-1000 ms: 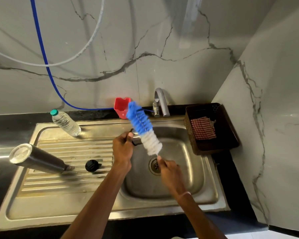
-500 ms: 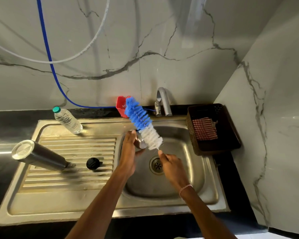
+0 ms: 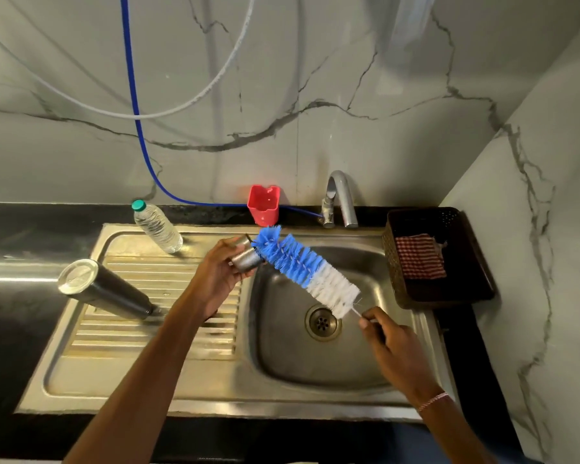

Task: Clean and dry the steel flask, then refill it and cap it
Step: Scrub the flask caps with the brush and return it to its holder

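Step, likely: scrubbing steel cup [image 3: 245, 257]. Left grip [image 3: 215, 276] curled round cup, up-left of drain [image 3: 322, 323]. Right grip [image 3: 392, 349] pinching brush [image 3: 302, 266] wire, right of drain. Steel flask [image 3: 104, 289] lies far left of drain. Next: seat bristles in cup, twist.

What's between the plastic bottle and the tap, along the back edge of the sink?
Head view: a red cup sits there, with a blue hose running behind it.
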The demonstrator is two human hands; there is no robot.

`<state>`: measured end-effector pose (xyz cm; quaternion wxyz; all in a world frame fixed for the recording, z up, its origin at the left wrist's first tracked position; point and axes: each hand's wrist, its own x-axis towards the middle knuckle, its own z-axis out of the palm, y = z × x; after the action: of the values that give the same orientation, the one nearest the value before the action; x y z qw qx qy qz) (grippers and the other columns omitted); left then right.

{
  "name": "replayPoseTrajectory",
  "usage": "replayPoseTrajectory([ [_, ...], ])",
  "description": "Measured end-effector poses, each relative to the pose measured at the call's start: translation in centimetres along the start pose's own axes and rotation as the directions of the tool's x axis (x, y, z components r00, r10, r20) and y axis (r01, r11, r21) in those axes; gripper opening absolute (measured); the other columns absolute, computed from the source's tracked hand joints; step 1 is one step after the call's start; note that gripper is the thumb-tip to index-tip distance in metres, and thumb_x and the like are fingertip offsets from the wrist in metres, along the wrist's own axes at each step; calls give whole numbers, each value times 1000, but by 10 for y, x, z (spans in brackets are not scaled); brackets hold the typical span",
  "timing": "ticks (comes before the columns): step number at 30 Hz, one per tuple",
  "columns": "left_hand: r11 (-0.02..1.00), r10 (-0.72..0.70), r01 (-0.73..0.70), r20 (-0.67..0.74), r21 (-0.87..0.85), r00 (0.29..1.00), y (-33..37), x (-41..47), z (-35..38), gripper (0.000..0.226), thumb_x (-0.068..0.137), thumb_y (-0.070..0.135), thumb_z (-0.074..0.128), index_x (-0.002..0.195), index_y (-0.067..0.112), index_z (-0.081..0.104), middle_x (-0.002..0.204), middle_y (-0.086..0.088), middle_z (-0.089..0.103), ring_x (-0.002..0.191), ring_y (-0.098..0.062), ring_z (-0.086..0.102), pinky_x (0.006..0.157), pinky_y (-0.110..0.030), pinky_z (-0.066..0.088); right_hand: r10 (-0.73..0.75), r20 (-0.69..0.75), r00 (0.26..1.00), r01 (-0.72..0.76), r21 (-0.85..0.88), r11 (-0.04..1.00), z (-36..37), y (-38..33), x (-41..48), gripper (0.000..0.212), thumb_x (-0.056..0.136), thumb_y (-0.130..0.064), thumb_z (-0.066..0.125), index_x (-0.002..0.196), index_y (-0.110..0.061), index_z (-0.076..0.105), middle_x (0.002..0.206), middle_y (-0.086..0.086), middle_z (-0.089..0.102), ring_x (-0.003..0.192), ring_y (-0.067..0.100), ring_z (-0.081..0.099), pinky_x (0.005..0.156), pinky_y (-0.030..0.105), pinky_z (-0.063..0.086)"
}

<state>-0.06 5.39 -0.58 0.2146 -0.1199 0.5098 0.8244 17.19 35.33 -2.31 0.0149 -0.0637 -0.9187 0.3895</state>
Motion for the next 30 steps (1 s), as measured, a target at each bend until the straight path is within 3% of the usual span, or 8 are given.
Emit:
replayPoseTrajectory([
  [9,912,43,-62,56,405,997,14,20,3,53,97,49,54,125,5,61,97,-14,68,72,-24,57,62,-35,40,-324,-110,940,234,-485,843,-14,-11,10,27,89,-15,72,115,-22,73,75,-5,67,46,15,57,40,25,42],
  [14,848,78,-71,8,525,997,1,21,19,36,103,51,53,111,17,65,83,-6,63,64,-16,53,58,-29,40,-424,-76,903,271,-666,695,-14,-34,8,37,97,-7,42,117,-12,73,72,1,62,43,15,49,40,21,30],
  [16,858,109,-96,4,504,994,-6,20,25,31,105,45,54,115,19,65,89,-5,68,72,-14,60,60,-27,45,-291,-12,957,247,-499,831,-2,-48,9,32,99,-10,45,114,-14,73,72,-2,64,47,9,47,43,15,28],
  [18,864,142,-124,0,488,990,-4,20,25,33,102,45,58,121,19,65,98,-3,71,84,-18,62,65,-29,47,102,203,974,-130,129,983,-6,-59,23,20,101,-15,55,104,-18,75,66,-8,58,52,6,46,44,10,29],
  [20,868,147,-143,29,475,989,6,21,19,38,98,48,60,123,20,66,103,-3,72,90,-24,59,69,-35,45,288,583,759,-616,500,609,-16,-64,33,23,105,-20,52,104,-10,73,58,-6,41,46,6,30,38,14,24],
  [23,866,147,-150,43,476,988,17,22,12,37,101,49,55,122,21,68,105,-10,69,91,-29,57,71,-39,45,255,612,749,-609,484,628,-17,-64,40,22,103,-24,55,107,-6,68,59,2,46,41,6,29,38,18,23],
  [26,839,203,-159,-28,521,979,20,26,10,39,106,45,50,124,14,66,98,-14,63,82,-25,55,62,-30,47,79,178,981,-64,-91,994,-1,-52,33,19,98,-33,63,97,-14,63,67,-3,60,46,4,47,44,18,33],
  [30,847,243,-161,-99,506,965,17,28,9,45,107,45,49,126,7,63,92,-13,56,73,-15,51,60,-27,45,-200,20,980,165,-651,741,12,-38,22,22,104,-26,45,99,-15,64,74,-1,61,51,16,56,43,24,40],
])
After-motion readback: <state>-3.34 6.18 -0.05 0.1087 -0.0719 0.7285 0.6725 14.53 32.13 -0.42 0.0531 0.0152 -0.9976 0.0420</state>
